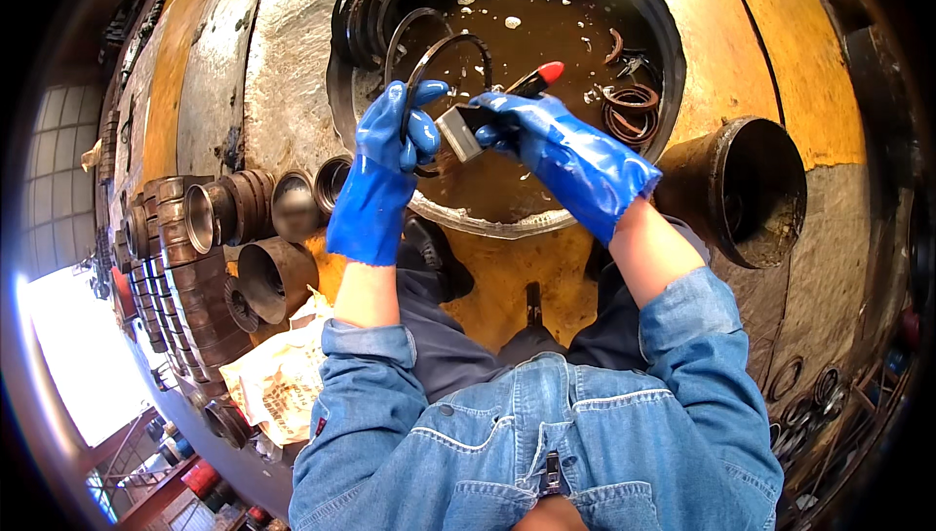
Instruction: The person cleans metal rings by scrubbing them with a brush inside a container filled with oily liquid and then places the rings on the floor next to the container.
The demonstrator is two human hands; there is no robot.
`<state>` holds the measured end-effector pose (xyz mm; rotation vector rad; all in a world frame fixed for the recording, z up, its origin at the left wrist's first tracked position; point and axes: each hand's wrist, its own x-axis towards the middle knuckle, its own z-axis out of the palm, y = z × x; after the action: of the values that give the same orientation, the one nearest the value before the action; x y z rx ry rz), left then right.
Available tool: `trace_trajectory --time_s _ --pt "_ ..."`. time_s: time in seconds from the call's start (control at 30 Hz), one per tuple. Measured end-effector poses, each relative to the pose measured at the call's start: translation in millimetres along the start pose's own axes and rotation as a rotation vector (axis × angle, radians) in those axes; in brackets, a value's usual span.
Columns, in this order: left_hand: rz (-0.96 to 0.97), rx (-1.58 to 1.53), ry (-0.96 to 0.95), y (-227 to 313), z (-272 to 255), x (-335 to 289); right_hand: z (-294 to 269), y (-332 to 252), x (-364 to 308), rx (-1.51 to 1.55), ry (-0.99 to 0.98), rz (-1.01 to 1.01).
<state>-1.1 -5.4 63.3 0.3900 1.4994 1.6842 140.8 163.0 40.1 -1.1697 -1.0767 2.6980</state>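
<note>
Both my hands wear blue rubber gloves and are held over the near part of a large round tub [673, 24] of murky brown liquid. My left hand [398, 131] is closed round a thin dark ring [450, 40], which stands upright and arches above the fingers. In my right hand [546, 136] is a hand tool with a flat grey rectangular head [458, 134] and a dark handle with a red end [551, 73]. The grey head is close to the ring beside my left fingers; I cannot tell whether they touch. My fingers hide the tool's middle.
Several large dark rings [370, 4] lean inside the tub at the far left; smaller brown rings [632, 107] lie at its right side. A wide metal cylinder [756, 190] lies to the right. Metal sleeves [214, 214] and a crumpled bag [283, 375] are at left.
</note>
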Motion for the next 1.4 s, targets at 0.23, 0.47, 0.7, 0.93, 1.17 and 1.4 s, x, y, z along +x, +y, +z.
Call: trace_trajectory --time_s 0.23,0.47,0.7,0.93,1.17,1.4 --pt "0.048 -0.060 -0.063 -1.2 9.5 -5.8 -2.5 8.8 -1.9 -0.598 0.001 -0.222" --pt "-0.058 0.047 -0.039 5.5 29.3 -17.2 -9.6 6.9 10.3 -1.397 0.422 -0.893" --pt "-0.158 -0.108 -0.086 3.2 18.8 -10.6 5.8 -14.6 -7.5 -1.554 0.339 -1.610" --pt "-0.172 -0.016 -0.123 3.8 20.8 -10.1 -10.8 7.1 16.7 -1.262 0.269 -0.722" --pt "-0.061 -0.078 -0.189 1.9 22.9 -10.3 -6.7 -7.1 1.2 -0.615 -0.036 -0.007" --pt "-0.165 0.005 -0.133 -11.5 48.1 -1.8 -10.3 -46.5 -32.3 -1.116 0.208 -0.114"
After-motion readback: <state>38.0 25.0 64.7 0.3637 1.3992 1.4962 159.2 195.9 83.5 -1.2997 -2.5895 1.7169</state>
